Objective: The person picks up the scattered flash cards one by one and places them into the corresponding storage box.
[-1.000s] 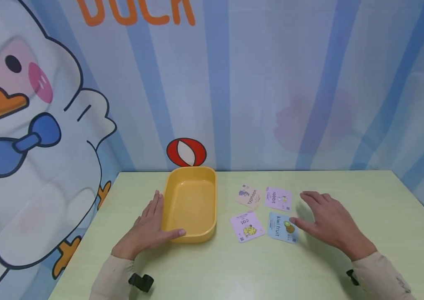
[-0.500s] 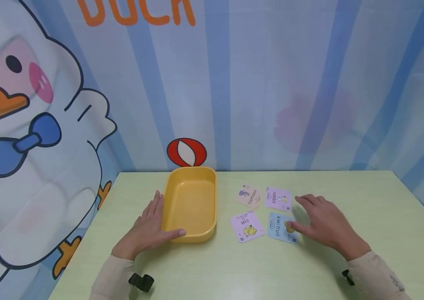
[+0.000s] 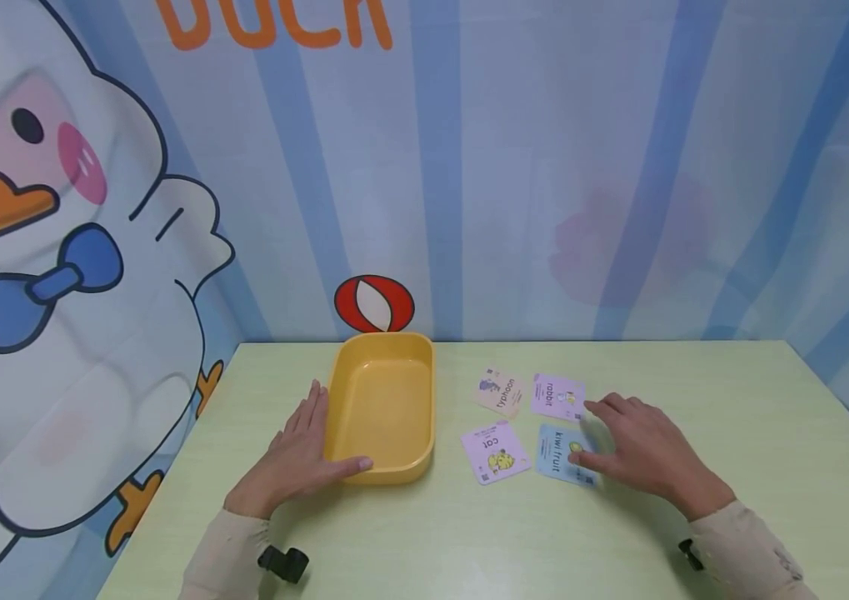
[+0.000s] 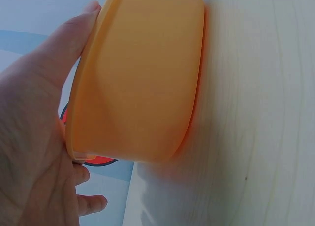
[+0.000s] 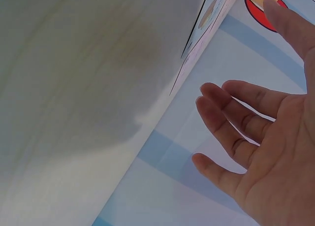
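A yellow plastic tray (image 3: 387, 408) stands left of centre on the table. My left hand (image 3: 289, 462) touches its left side with extended fingers, the thumb lying over the near rim; the left wrist view shows the tray wall (image 4: 142, 78) close beside the palm. My right hand (image 3: 645, 446) hovers with fingers spread and holds nothing. Its thumb overlaps the blue kiwi fruit card (image 3: 553, 465), and its fingertips are right at the purple rabbit card (image 3: 553, 396). To their left lie a purple cat card (image 3: 495, 454) and a pale typhoon card (image 3: 496, 393).
The pale wooden table (image 3: 454, 542) ends at a blue striped backdrop (image 3: 514, 167) behind the tray and cards. A large printed duck (image 3: 94, 400) fills the backdrop on the left. Black wrist cameras show below both sleeves.
My right hand has moved left and slightly down, so its thumb now covers more of the kiwi fruit card. The left hand, tray and cards stay where they were.
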Action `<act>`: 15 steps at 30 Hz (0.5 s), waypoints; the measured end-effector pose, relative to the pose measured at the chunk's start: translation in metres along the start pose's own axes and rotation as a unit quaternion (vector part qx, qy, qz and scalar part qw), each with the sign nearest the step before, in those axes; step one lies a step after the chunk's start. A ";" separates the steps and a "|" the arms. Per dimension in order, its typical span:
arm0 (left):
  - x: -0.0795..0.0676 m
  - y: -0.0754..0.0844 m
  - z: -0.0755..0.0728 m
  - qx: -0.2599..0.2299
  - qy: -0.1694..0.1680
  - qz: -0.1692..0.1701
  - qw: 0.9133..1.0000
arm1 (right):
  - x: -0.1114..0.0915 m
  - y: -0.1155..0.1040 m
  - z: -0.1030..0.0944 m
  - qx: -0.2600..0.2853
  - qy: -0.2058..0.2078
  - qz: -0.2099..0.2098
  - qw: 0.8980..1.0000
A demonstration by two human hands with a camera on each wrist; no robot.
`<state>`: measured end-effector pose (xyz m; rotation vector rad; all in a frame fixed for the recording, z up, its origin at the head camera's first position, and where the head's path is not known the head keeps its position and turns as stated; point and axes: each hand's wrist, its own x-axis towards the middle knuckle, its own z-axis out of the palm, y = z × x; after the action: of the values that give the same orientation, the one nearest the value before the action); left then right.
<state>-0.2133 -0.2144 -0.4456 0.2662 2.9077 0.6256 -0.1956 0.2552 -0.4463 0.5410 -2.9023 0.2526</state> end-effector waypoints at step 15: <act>-0.001 -0.001 0.000 -0.005 -0.001 0.003 1.000 | 0.001 0.000 0.005 -0.004 -0.010 -0.007 1.000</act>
<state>-0.2124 -0.2156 -0.4458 0.2746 2.9028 0.6409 -0.1976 0.2536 -0.4511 0.5645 -2.9169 0.2360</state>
